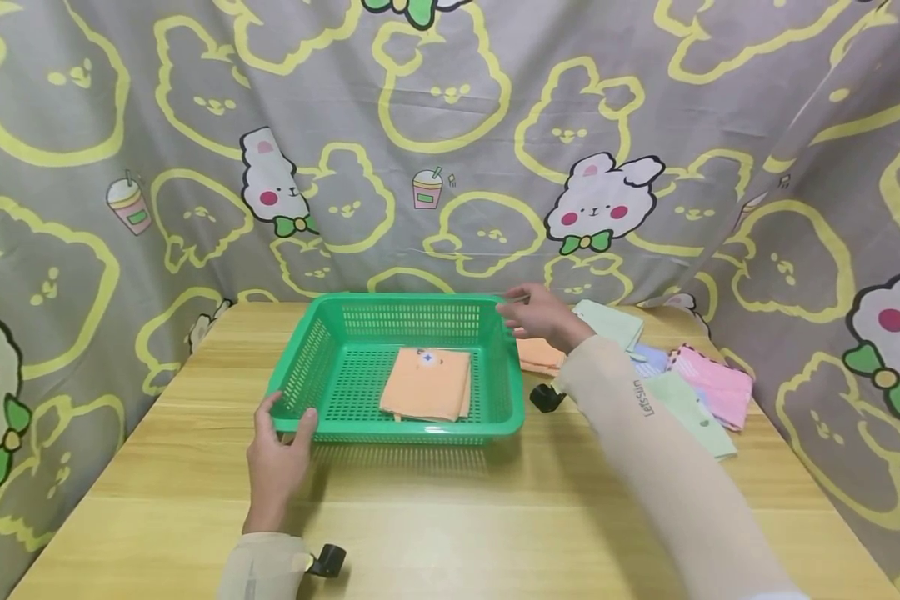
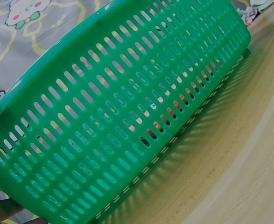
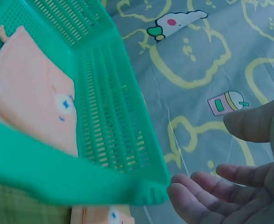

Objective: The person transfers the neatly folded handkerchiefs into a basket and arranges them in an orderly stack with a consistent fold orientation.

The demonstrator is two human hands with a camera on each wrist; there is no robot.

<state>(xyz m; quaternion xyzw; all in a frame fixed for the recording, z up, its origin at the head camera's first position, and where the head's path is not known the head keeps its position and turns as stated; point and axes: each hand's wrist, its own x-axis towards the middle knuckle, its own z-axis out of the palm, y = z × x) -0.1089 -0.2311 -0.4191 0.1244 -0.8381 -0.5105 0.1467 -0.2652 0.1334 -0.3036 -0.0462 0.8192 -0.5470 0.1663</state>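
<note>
A green plastic basket [image 1: 401, 428] with slotted walls sits on the table. Inside lies a folded orange towel [image 1: 426, 385] with a small blue-and-white motif. My left hand [image 1: 279, 458] grips the basket's front left corner, thumb at the rim and fingers outside and below, partly hidden in the left wrist view. At the back right corner is my right hand [image 1: 540, 315], its fingers loosely extended. In the right wrist view its fingertips [image 3: 176, 189] come up against the corner; whether they touch it I cannot tell.
Right of the basket lie another orange towel [image 1: 542, 357], a pale green cloth [image 1: 607, 323], a pink cloth [image 1: 712, 385] and a light green cloth [image 1: 686, 412], with blue fabric among them. A patterned grey curtain [image 1: 465, 108] hangs behind the wooden table [image 1: 435, 533].
</note>
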